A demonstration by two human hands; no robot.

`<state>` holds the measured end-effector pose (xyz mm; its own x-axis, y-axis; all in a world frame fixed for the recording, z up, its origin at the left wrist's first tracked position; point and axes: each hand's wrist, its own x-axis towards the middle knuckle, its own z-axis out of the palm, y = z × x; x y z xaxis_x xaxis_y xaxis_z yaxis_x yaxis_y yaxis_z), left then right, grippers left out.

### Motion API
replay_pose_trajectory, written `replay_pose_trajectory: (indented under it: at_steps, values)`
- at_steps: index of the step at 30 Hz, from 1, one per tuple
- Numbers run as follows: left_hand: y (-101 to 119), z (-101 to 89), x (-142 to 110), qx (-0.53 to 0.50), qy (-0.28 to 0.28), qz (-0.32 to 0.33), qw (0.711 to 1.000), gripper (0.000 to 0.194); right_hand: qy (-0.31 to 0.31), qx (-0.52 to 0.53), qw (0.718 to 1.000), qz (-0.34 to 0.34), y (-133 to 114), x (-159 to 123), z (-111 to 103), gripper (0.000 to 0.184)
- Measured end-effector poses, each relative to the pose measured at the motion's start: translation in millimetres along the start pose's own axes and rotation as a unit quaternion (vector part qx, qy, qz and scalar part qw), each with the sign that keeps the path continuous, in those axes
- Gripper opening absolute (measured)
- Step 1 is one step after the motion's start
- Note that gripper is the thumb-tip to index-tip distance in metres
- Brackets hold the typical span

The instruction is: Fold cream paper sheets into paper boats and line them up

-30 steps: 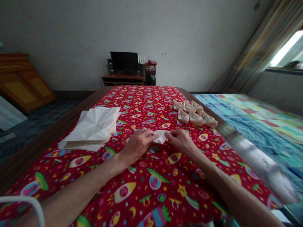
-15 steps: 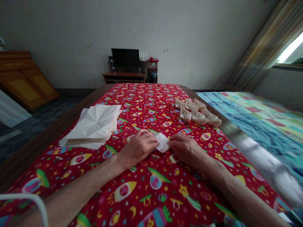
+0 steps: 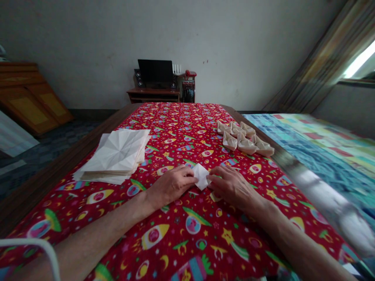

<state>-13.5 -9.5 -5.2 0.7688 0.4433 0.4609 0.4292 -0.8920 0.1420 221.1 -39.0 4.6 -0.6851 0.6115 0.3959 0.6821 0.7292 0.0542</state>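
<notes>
A small folded white paper shows as a diamond between my hands, over the red patterned cloth. My left hand is closed on its left corner. The right corner is pinched in the fingers of my right hand. To the left lies a stack of creased white paper sheets, its top sheet marked with star-like fold lines. Several folded paper boats stand in two rows at the right.
Dark wooden table edges run along both sides of the cloth. A bed with a checked cover is on the right. A white curved tube crosses the lower left corner. A monitor stands by the far wall.
The paper between my hands went from a flat-topped shape to a diamond and came slightly lower. My right hand turned more palm-down. In the last half second, little has moved.
</notes>
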Motion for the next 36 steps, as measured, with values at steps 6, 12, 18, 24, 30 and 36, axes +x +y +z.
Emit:
replay_pose_trajectory:
  at_steps: [6,12,18,24,30,36]
  values:
    - [-0.9,3.4,-2.1,-0.007,0.031,-0.058,0.998,0.013,0.01,-0.011,0.999,-0.032,-4.7,0.0,1.0,0.014]
    - [0.2,8.9,-0.6,-0.086,0.071,-0.147,0.983,0.004,0.042,0.136,0.985,0.101,-8.4,2.7,10.8,0.022]
    - [4.0,7.9,0.8,-0.068,0.048,-0.246,0.966,0.012,-0.003,0.146,0.963,0.228,-5.8,13.8,15.2,0.021]
    - [4.1,5.9,5.6,0.028,-0.004,-0.274,0.961,0.021,-0.036,0.09,0.959,0.266,-5.9,20.7,13.6,0.021]
    - [7.8,3.1,12.2,0.119,-0.054,-0.282,0.951,0.024,-0.03,0.073,0.965,0.251,-6.1,19.2,16.3,0.022]
    - [9.8,2.0,12.2,0.094,-0.029,-0.285,0.954,0.013,-0.046,0.073,0.962,0.259,-6.2,21.3,14.7,0.021]
